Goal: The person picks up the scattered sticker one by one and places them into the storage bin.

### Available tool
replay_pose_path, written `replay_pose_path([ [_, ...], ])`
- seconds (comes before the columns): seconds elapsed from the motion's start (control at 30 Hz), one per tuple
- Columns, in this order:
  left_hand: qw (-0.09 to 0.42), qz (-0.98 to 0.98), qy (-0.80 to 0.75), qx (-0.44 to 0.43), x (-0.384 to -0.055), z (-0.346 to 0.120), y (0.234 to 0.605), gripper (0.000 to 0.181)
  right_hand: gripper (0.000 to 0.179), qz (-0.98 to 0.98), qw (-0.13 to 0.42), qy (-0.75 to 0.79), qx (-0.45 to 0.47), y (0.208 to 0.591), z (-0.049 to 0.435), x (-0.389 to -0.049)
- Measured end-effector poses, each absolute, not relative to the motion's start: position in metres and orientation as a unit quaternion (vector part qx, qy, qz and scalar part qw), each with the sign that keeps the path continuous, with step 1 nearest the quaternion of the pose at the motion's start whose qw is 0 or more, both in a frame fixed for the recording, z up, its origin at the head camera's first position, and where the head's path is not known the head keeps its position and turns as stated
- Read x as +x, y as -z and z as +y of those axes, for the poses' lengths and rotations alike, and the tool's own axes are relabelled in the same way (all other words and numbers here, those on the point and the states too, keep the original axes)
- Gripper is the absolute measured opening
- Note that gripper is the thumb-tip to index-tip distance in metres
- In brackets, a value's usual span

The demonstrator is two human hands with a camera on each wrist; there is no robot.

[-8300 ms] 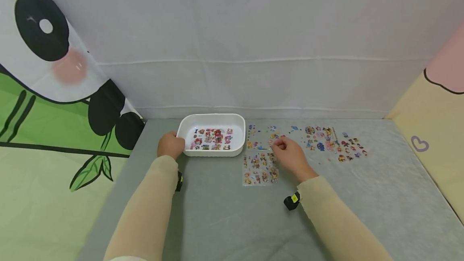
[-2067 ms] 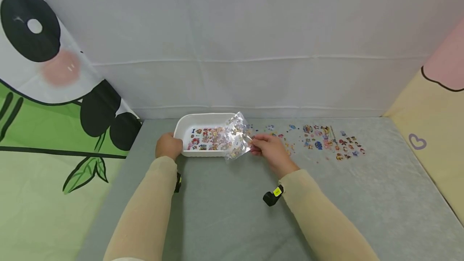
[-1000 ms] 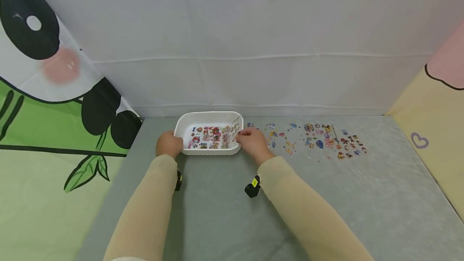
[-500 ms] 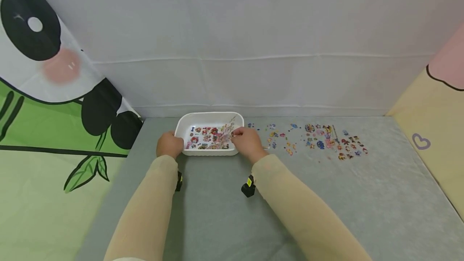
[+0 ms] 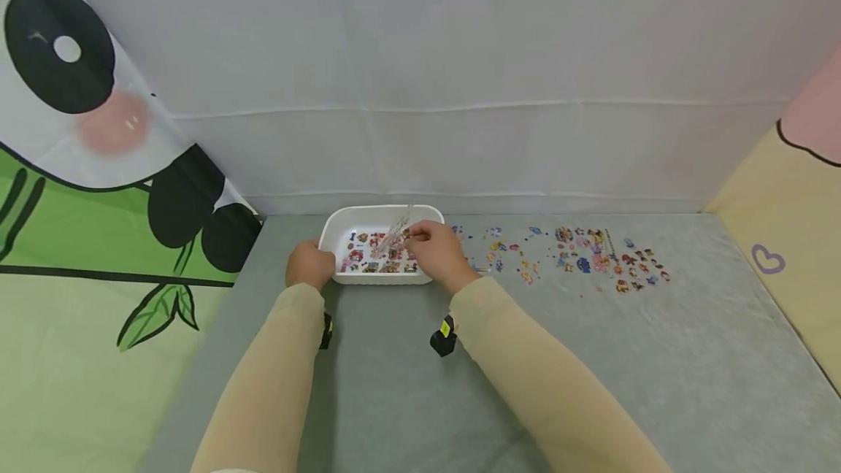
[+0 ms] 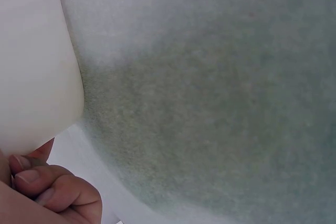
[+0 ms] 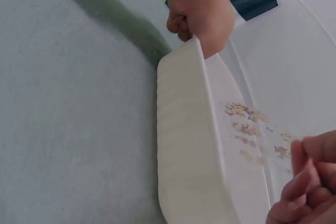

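A white plastic tray [image 5: 384,278] stands at the back of the grey table, with small colourful cartoon stickers [image 5: 371,266] lying in its bottom. My left hand [image 5: 311,264] grips the tray's left end; in the left wrist view its curled fingers [image 6: 65,190] sit under the tray's corner. Over the right half of the tray, my right hand [image 5: 436,252] pinches a clear sticker sheet [image 5: 396,231] between thumb and fingertips. The sheet stands tilted, nearly edge-on in the head view. In the right wrist view, printed figures [image 7: 244,111] show beyond the tray's wall [image 7: 186,145].
To the right of the tray, more small stickers [image 5: 525,272] and a larger group of them [image 5: 594,250] lie on the grey table [image 5: 591,356]. White cloth [image 5: 460,152] hangs right behind the table, with printed cloth panels [image 5: 190,239] at both sides.
The sticker sheet, earlier flat on the table right of the tray, was lifted by my right hand and carried left over the tray. My left hand has kept its grip on the tray.
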State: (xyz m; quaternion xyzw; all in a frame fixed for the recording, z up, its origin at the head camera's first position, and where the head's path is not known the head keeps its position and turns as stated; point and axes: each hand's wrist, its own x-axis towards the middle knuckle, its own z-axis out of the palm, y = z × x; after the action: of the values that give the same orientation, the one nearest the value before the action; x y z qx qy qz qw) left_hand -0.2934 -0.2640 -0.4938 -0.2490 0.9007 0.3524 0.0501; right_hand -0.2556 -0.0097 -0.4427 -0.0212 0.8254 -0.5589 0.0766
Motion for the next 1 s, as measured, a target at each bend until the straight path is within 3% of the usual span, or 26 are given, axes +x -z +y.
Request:
replay_pose_path([
  [0.3,0.038,0.909,-0.344,-0.234,-0.292,-0.262,0.493,0.047,0.033,0.894,0.069,0.441,-0.042,0.459,0.004,-0.257],
  [1.0,0.038,0.907,-0.344,-0.239,-0.294,-0.263,0.494,0.048,0.013,0.874,0.074,0.477,-0.059,0.48,0.03,-0.249],
])
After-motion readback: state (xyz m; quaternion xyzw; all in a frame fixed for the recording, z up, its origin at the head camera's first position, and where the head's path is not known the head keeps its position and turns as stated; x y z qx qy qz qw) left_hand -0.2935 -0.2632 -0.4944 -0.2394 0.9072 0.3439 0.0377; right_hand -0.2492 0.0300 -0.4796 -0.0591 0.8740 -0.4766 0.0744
